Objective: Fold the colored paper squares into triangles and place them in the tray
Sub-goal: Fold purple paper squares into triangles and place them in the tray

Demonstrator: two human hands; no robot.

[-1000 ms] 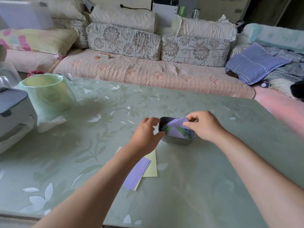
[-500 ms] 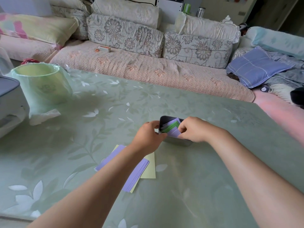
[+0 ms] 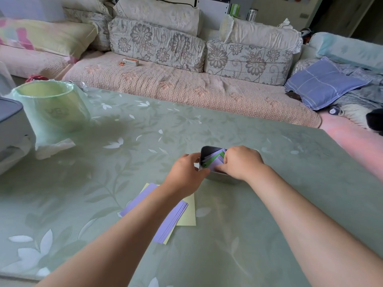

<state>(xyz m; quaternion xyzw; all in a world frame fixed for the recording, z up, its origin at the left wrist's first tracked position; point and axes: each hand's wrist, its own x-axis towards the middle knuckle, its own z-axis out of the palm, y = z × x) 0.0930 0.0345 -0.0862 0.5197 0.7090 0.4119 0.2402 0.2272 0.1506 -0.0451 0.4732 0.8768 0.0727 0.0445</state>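
A small dark metal tray (image 3: pixel 207 151) stands in the middle of the green table, holding several folded purple and green paper triangles (image 3: pixel 214 160). My left hand (image 3: pixel 186 175) grips the tray's left end with curled fingers. My right hand (image 3: pixel 240 162) reaches into the tray from the right, fingers curled down onto the folded papers, pressing them in. A stack of flat purple squares (image 3: pixel 172 220) over yellow ones (image 3: pixel 189 212) lies on the table near me, partly hidden under my left forearm.
A pale green bin with a plastic liner (image 3: pixel 49 108) stands at the table's left, beside a grey-and-white appliance (image 3: pixel 10 129) at the edge. A crumpled tissue (image 3: pixel 53 148) lies by the bin. A sofa with cushions (image 3: pixel 186 88) runs behind the table.
My right hand has pushed the purple folded paper down into the tray, where earlier it held it above the rim. My left hand has closed on the tray's end.
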